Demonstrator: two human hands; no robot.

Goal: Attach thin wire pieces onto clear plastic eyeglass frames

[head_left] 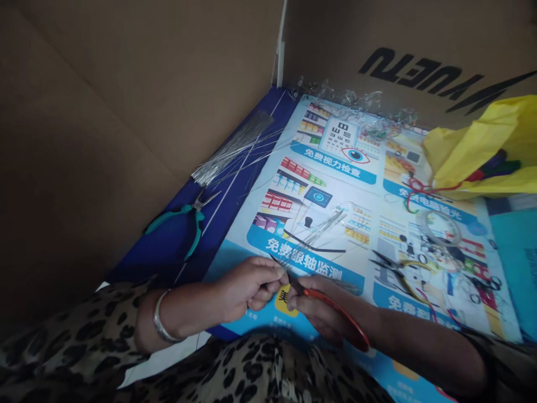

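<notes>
Near the bottom middle, my left hand (254,284) is closed in a pinch, with thumb and forefinger close to the jaws of the pliers. What lies between the fingertips is too small to make out. My right hand (321,305) grips red-handled pliers (333,308), whose slim dark jaws point up and left past the left fingertips. Just beyond both hands, a loose bunch of thin metal wires (323,226) lies on the printed poster (356,190), its near ends close to the fingers.
At left, teal-handled pliers (195,215) lie by a bundle of silvery wires (235,148). Bent wire pieces (364,103) line the back. To the right are yellow-handled pliers (403,274), a tape roll (438,228) and a yellow bag (474,145). Cardboard walls (138,84) enclose the surface.
</notes>
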